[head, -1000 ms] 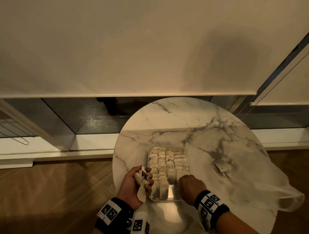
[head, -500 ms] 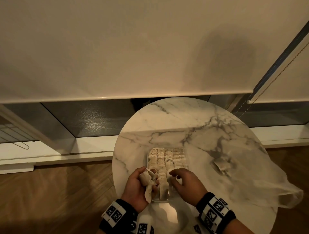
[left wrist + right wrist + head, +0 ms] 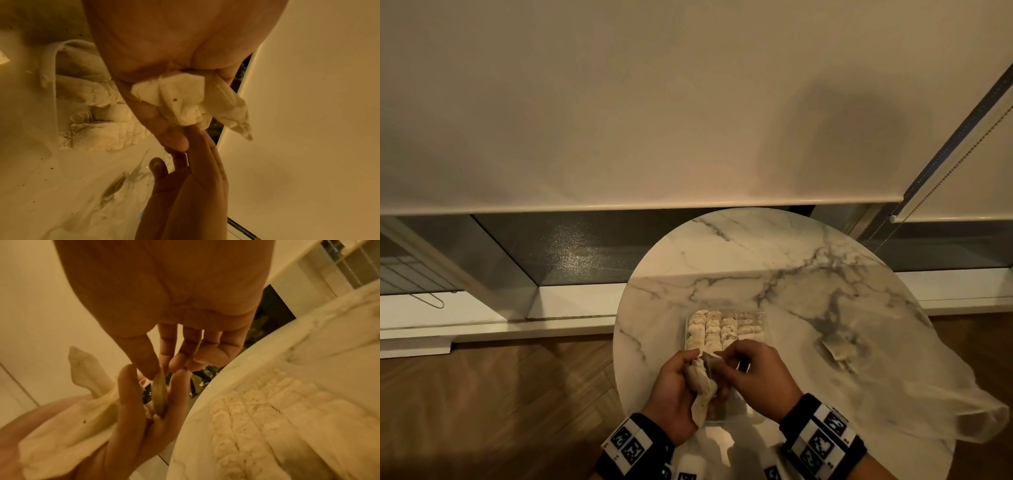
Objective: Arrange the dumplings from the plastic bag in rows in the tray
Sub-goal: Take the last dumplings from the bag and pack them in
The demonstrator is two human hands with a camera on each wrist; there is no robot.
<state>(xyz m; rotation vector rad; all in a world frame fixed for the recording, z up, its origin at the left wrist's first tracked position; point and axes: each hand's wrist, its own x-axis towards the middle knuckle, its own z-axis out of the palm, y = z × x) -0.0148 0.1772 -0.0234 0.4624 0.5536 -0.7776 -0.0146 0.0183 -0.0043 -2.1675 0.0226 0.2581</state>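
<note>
In the lower middle of the head view my left hand (image 3: 677,387) was curled around a small bunch of dumplings (image 3: 700,383); one pale flap of dough hung down from it toward the bottom of the frame; the left wrist view showed the same bunch (image 3: 180,100) pressed between my palm and my bent fingers. My right hand (image 3: 755,380) stood just beside the left one, touching it; its fingertips (image 3: 153,369) were narrow, closed together in a pinch on the thin edge of one dumpling (image 3: 160,394) that was held also by the left fingers; how firmly the right hand gripped it, I could not tell.

Both hands were above the near end of the tray (image 3: 687,329), a clear shallow box in the centre of the round marble table (image 3: 756,260); the far part of the tray was filled with dumplings in rows (image 3: 724,329), close side by side; the near part was hidden under my hands.

The plastic bag (image 3: 914,394) lay flat and thin at the lower right of the frame, on the right side of the table, its end hanging over the edge; one more dumpling (image 3: 837,347) lay inside it, well apart from the tray.

Behind the table, in the upper half of the frame, was a pale roller blind (image 3: 654,102); a wooden floor (image 3: 500,411) filled the lower left.
</note>
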